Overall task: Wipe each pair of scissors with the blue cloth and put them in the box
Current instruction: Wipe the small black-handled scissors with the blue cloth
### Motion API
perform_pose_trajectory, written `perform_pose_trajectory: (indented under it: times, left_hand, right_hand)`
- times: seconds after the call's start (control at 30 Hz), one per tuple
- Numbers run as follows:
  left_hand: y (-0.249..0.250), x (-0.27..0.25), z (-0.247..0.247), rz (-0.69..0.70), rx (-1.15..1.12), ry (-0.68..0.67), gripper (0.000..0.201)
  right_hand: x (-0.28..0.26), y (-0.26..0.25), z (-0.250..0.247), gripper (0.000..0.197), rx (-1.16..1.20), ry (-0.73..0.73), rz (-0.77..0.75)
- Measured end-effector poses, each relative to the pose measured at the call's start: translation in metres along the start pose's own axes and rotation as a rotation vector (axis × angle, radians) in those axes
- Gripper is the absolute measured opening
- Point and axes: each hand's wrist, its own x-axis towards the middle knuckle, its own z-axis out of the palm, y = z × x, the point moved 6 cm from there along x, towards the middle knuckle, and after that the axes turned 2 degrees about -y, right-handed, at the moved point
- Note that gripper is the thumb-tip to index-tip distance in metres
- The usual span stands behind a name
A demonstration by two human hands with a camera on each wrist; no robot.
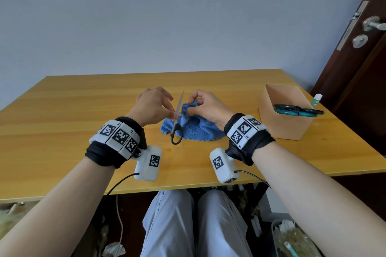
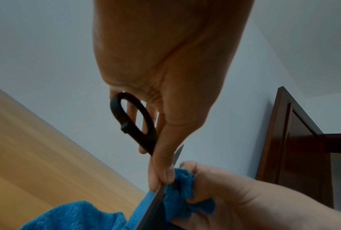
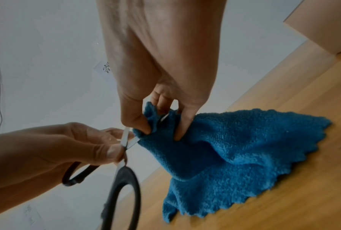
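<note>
Head view: at table [image 1: 62,110] centre, left hand [image 1: 153,108] pinching black-handled scissors [image 1: 177,123] near the pivot, blade tip toward 12 o'clock; right hand [image 1: 208,108] bunching blue cloth [image 1: 194,129] against the blade. At 3 o'clock, box [image 1: 284,123] holding teal-handled scissors [image 1: 298,110].

Left wrist view: thumb and fingers [image 2: 161,168] clamping the blade.

Right wrist view: fingers [image 3: 183,124] gripping cloth folded round the blade.
</note>
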Motion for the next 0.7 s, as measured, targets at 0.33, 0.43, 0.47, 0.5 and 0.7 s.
perform_pose_trajectory:
  times: [0.33, 0.43, 0.47, 0.5, 0.7]
  left_hand:
    - [0.004, 0.001, 0.001, -0.001, -0.016, -0.011, 0.016]
    - [0.004, 0.000, 0.001, -0.008, 0.011, -0.007, 0.019]
    - [0.003, 0.000, 0.001, -0.010, 0.012, -0.007, 0.020]
    - [0.002, 0.000, 0.001, -0.010, 0.004, -0.009, 0.020]
    - [-0.001, 0.001, 0.003, -0.007, -0.025, -0.012, 0.020]
  right_hand:
    - [0.004, -0.004, 0.009, 0.021, 0.004, -0.043, -0.015]
    - [0.004, -0.005, 0.015, 0.021, -0.011, -0.077, -0.017]
    - [0.003, -0.005, 0.016, 0.022, -0.008, -0.079, -0.021]
    - [0.003, -0.005, 0.016, 0.022, -0.001, -0.074, -0.022]
    - [0.004, -0.002, 0.016, 0.022, -0.003, -0.082, -0.014]
